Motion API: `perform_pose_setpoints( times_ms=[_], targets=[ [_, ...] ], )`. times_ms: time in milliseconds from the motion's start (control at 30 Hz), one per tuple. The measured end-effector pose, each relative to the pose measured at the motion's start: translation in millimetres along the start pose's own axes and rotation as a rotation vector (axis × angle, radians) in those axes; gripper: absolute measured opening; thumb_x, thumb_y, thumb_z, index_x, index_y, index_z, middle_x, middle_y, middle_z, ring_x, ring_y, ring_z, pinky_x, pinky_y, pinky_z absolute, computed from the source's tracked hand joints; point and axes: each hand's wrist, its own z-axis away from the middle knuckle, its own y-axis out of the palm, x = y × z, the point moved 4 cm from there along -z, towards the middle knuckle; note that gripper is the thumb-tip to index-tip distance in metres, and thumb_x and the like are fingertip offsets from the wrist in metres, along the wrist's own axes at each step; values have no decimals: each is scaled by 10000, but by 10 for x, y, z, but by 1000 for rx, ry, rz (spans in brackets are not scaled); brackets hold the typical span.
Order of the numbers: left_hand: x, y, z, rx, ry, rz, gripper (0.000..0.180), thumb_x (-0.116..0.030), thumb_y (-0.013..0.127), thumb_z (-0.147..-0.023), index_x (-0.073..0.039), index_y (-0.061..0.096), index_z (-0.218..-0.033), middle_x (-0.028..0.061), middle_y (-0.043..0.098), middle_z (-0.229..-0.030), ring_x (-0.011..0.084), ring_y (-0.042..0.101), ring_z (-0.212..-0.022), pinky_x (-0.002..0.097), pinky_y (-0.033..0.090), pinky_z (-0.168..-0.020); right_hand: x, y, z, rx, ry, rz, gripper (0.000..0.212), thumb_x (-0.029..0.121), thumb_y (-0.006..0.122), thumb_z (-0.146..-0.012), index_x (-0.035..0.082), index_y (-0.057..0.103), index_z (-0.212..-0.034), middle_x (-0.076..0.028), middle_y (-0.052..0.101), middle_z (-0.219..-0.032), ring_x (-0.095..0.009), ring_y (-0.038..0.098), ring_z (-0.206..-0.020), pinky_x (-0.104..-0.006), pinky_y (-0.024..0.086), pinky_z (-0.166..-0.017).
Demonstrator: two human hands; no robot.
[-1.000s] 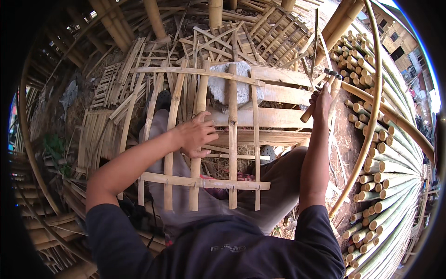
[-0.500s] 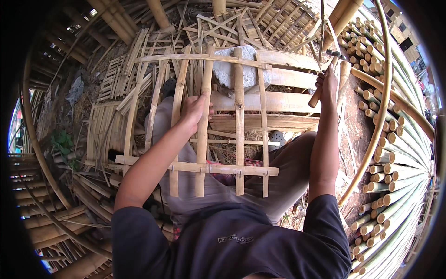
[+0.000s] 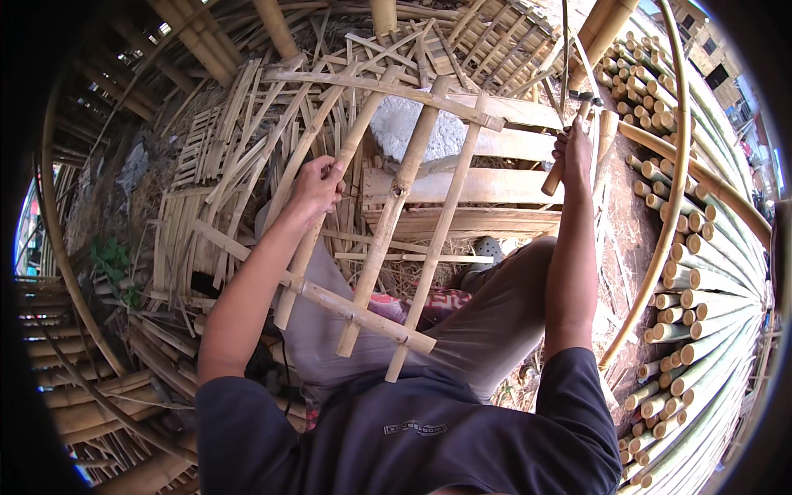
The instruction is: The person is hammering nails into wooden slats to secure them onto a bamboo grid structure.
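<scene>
My left hand is closed round one slat of a bamboo frame, a lattice of several long slats joined by two crosspieces. The frame lies tilted over my lap, its far end above a pale stone block. Out to the right, my right hand grips a hammer by its wooden handle, the dark head up beyond the fingers. The hammer is apart from the frame. Beneath the stone block are wide split bamboo planks.
Cut bamboo poles are stacked along the right side. Bamboo strips and slatted panels lie at the left and far side. A curved bamboo pole arcs past my right arm. Upright bamboo posts stand at the back.
The bamboo frame has turned clockwise, its near end swinging left toward my body. My left hand moved left with it. The hammer has shifted only slightly.
</scene>
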Motion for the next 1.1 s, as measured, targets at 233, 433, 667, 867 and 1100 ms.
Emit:
perform_pose_setpoints(
  times_ms=[233,433,667,867,1100],
  targets=[
    [-372,-570,-150,136,27,-288,363,-355,612,-981,-45,570,-1165,-13,526,-687,39,417,-508,200,329,-420,-17,11,22,-44,1,19,473,478,450,-1020,34,516,-873,-22,498,-699,-100,461,-543,-279,409,-488],
    [-235,-902,-507,197,90,-438,281,-327,596,-991,-61,631,-1075,-9,554,-695,64,468,-536,223,351,-453,15,104,86,-26,-9,61,464,481,454,-1018,49,500,-856,-5,475,-670,-87,435,-518,-266,392,-473],
    [-187,-970,-784,189,12,-295,322,-310,605,-989,-58,595,-1190,-19,531,-694,57,441,-538,218,359,-468,6,135,75,16,12,83,439,458,431,-1035,77,456,-819,42,417,-600,-66,367,-469,-252,332,-432],
    [-204,-1129,-1014,206,14,-318,389,-339,602,-990,-51,574,-1250,-13,529,-698,63,448,-545,223,374,-470,-54,171,61,56,50,64,427,459,432,-1036,95,441,-812,53,372,-595,-63,327,-470,-250,304,-431],
    [-98,-1114,-1310,206,65,-520,377,-336,596,-988,-26,598,-1202,39,576,-729,112,549,-622,264,451,-533,-67,241,81,61,34,125,425,471,440,-1033,117,429,-797,63,360,-590,-59,330,-481,-246,304,-449]
  ],
)
